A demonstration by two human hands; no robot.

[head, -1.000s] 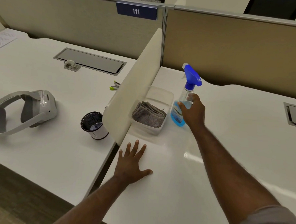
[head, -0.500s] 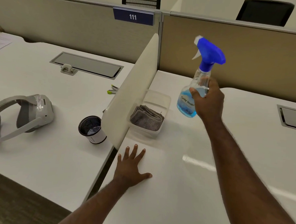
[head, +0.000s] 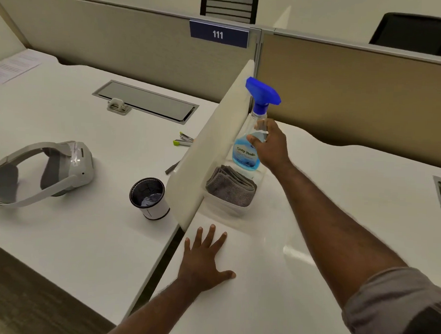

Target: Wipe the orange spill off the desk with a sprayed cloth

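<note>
Cloth (head: 230, 185) folded in tub below right hand's (head: 271, 146) spray bottle (head: 248, 148)

The white counter (head: 326, 223) carries a clear tray (head: 227, 205) against its left edge, with a folded grey cloth (head: 230, 186) inside. Nearer the front edge, the left hand (head: 205, 258) lies flat, fingers spread, on the bare surface.

The neighbouring counter (head: 83, 236) holds a headset (head: 37, 172), a cup (head: 150, 199), a stapler (head: 183, 140) and paper (head: 14, 65) at its far-left corner.
</note>
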